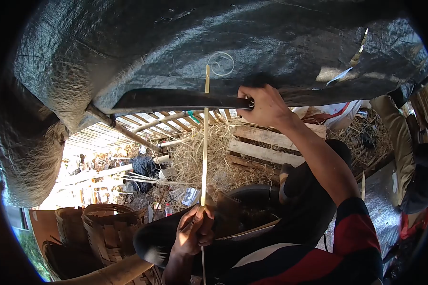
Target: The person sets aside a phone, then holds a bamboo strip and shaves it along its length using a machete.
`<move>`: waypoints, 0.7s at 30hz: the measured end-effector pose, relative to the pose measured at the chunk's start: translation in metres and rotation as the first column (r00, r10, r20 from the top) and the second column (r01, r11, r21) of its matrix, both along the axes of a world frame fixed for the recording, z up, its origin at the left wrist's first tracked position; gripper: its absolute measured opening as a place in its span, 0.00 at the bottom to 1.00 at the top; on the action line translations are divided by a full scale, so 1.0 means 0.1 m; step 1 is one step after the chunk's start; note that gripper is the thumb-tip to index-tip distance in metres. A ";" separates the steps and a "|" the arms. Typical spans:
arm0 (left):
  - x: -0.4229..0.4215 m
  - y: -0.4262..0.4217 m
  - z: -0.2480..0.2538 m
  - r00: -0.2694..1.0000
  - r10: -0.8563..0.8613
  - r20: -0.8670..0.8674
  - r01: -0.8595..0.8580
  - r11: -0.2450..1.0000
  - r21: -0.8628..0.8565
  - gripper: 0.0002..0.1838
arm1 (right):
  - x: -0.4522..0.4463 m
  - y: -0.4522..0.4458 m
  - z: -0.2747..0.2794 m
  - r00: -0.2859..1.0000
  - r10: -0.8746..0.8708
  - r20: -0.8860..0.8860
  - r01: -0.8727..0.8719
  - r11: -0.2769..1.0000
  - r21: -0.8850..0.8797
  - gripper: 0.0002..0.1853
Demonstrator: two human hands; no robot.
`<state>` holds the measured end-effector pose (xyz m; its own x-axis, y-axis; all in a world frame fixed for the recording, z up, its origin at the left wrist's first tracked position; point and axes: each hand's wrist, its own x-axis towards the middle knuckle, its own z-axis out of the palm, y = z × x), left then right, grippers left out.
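My left hand (193, 231) pinches a long, pale bamboo strip (205, 161), which stands nearly upright in view. The strip's thin tail runs down below the hand. My right hand (267, 107) is closed around the handle end of a long dark knife (166, 99), with its blade pointing left. The blade lies across the strip near its upper end and hides a short piece of it. From the strip's tip, a thin curled shaving (232, 62) loops to the right. The handle is mostly hidden by my fingers.
A dark tarp (290, 42) hangs across the top, close to the knife. Wooden slats (264, 145) and heaped shavings (195, 156) lie beyond my legs. Woven baskets (109, 232) stand at lower left, near a bamboo pole (111, 274). A dark basin (254, 194) sits between my legs.
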<state>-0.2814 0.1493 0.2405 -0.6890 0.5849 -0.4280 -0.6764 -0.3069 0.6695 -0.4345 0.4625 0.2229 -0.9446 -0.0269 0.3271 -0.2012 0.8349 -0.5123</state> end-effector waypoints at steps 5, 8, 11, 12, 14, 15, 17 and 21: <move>0.05 -0.04 -0.03 0.998 -0.054 -0.008 0.055 0.998 0.023 0.16 | 0.01 0.05 -0.02 0.997 -0.074 0.011 0.074 0.996 -0.058 0.15; 0.06 -0.06 -0.08 0.998 -0.058 -0.037 0.059 0.997 0.043 0.16 | 0.05 0.06 0.02 0.999 0.000 -0.035 -0.002 0.999 -0.050 0.15; 0.08 -0.04 -0.06 0.997 -0.061 -0.043 0.061 0.998 0.018 0.15 | 0.02 0.12 0.04 0.999 -0.021 -0.028 0.020 0.999 -0.030 0.15; 0.09 -0.01 -0.05 0.997 -0.060 -0.058 0.059 0.998 -0.012 0.15 | 0.02 0.13 0.00 0.999 -0.023 -0.026 0.022 0.999 -0.031 0.15; 0.10 0.00 -0.05 0.998 -0.065 -0.028 0.064 0.998 -0.021 0.15 | -0.01 0.16 -0.04 0.994 -0.107 -0.001 0.106 0.991 -0.078 0.15; 0.09 0.00 -0.04 0.998 -0.061 0.006 0.061 0.998 -0.028 0.15 | 0.04 0.12 0.02 0.996 -0.080 0.035 0.083 0.993 -0.088 0.15; 0.07 -0.01 -0.05 0.997 -0.069 -0.024 0.069 0.997 -0.021 0.15 | 0.08 0.10 0.05 0.999 -0.021 -0.038 0.020 0.999 -0.050 0.15; 0.12 -0.01 -0.06 0.997 -0.067 -0.032 0.065 0.996 -0.058 0.15 | 0.05 0.15 0.04 0.996 -0.074 0.045 0.075 0.997 -0.024 0.16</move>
<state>-0.2691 0.1483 0.2344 -0.6643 0.6051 -0.4388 -0.6706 -0.2232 0.7074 -0.4296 0.4773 0.2266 -0.9573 0.0520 0.2844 -0.1154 0.8334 -0.5406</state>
